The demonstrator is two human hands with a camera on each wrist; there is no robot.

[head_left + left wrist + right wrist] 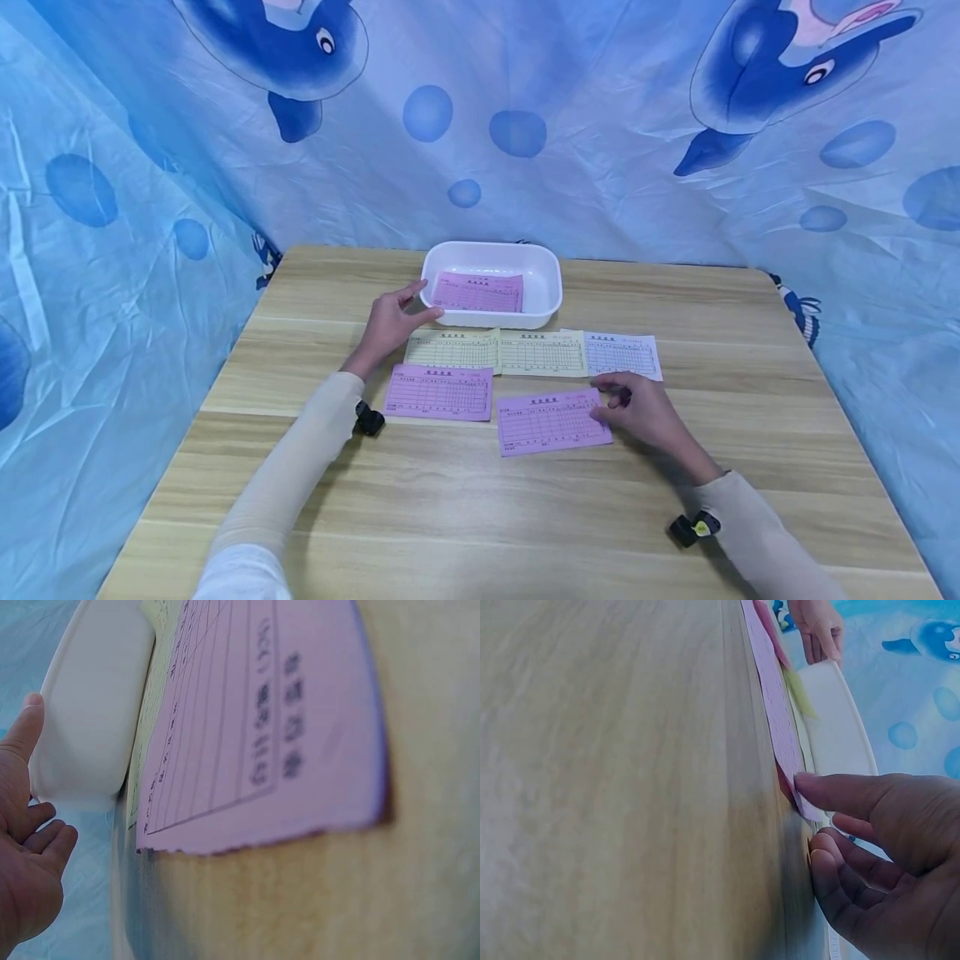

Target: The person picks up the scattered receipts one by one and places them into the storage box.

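Observation:
At the right edge of a pink receipt slip point(551, 423), my right hand point(637, 406) pinches the paper, thumb on its face and the other fingers curled beside the edge. The slip's edge shows in the right wrist view under the thumb point(840, 793). My left hand point(390, 325) touches the near left corner of a white plastic tray point(536, 319), its thumb along the front rim and its fingers loosely bent at the left end. Inside the tray lie pink slips point(480, 293). Another pink slip point(438, 393) lies on the table below the left hand.
A row of slips runs along the tray's front: two yellow ones, left point(450, 350) and middle point(543, 354), then a white-blue one point(624, 357) at the right. The wooden table point(450, 517) meets a blue dolphin-print curtain point(600, 200) at the back and sides.

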